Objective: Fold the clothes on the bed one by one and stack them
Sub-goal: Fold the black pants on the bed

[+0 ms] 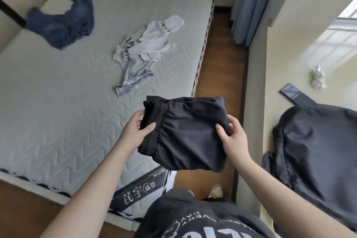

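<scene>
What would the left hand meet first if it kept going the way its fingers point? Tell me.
The left hand already grips the folded black shorts; its fingers point right, so probably only more of that cloth, though depth is unclear.

1. My left hand [133,129] and right hand [234,137] are bare, with no glove, ring or watch showing.
2. Both my forearms are uncovered right down to the lower edge of the view; no sleeve reaches them.
3. My shirt [193,216] is black or dark charcoal, with white printed lettering and a partly visible round emblem, seen upside down.
4. A pale yellowish slipper [216,191] shows on one foot below.
</scene>
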Demonstrator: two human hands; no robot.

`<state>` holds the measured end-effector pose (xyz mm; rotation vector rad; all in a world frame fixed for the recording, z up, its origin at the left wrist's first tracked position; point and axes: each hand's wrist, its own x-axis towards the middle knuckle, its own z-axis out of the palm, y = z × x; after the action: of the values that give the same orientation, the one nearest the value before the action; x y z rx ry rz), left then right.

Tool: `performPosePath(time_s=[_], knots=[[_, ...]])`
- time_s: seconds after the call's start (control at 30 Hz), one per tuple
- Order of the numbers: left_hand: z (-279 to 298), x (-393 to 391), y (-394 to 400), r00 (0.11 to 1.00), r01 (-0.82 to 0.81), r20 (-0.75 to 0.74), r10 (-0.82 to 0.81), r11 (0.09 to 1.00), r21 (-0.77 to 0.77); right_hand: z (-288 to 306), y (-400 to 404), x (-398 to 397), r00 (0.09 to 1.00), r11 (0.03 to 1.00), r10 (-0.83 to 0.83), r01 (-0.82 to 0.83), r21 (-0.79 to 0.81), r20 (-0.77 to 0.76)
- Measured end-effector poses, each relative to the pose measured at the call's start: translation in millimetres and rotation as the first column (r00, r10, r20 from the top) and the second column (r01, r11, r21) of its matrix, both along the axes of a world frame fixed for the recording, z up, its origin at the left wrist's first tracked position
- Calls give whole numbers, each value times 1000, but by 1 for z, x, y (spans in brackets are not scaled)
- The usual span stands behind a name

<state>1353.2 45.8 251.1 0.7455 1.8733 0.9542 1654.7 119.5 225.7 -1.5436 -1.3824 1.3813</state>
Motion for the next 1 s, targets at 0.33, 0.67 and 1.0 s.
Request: performPosePath(time_s=[0.33,0.67,1.0], knots=[[-19,-86,44,993,0,-118,-2,1000,-13,-21,74,-93,990,990,135,-133,-39,45],[-80,-187,107,996,-17,-86,8,995,-103,-78,129,-188,983,984,139,-123,-127,118],[-168,-229,148,994,-38,-104,18,981,-192,-173,174,-243,949,964,221,-179,-195,225]])
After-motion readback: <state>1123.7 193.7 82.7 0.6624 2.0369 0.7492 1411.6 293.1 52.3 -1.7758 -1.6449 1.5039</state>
